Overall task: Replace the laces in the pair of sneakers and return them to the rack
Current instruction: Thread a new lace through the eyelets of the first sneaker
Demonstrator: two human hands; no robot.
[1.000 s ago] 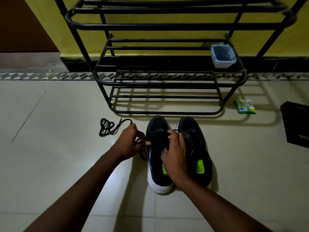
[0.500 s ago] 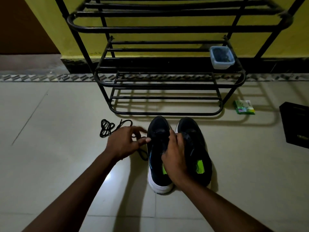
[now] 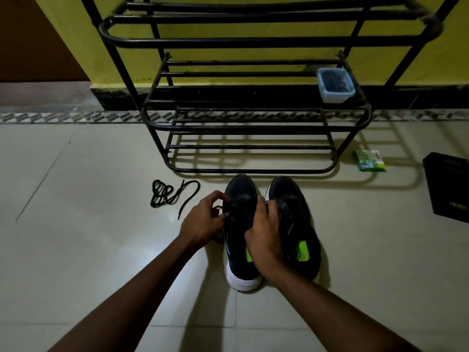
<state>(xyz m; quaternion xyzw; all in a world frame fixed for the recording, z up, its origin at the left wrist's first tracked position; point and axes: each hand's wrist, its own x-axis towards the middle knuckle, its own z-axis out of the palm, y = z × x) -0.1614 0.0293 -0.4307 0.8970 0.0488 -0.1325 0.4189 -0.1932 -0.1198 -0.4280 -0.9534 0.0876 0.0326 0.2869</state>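
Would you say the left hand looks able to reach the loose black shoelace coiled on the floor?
Probably yes: the loose black shoelace lies on the tiles close beside the left hand, with nothing between them.

Light: dim, yellowish, from the left | Shadows: rack [image 3: 253,43] bars striped across the floor [image 3: 76,250], cast rightward — soft-edged | Glare: pale sheen on centre tiles | Edges: wide-angle bowing, darker corners | Focus: sharp, slightly grainy

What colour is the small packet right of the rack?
The packet is green with some white; head view.
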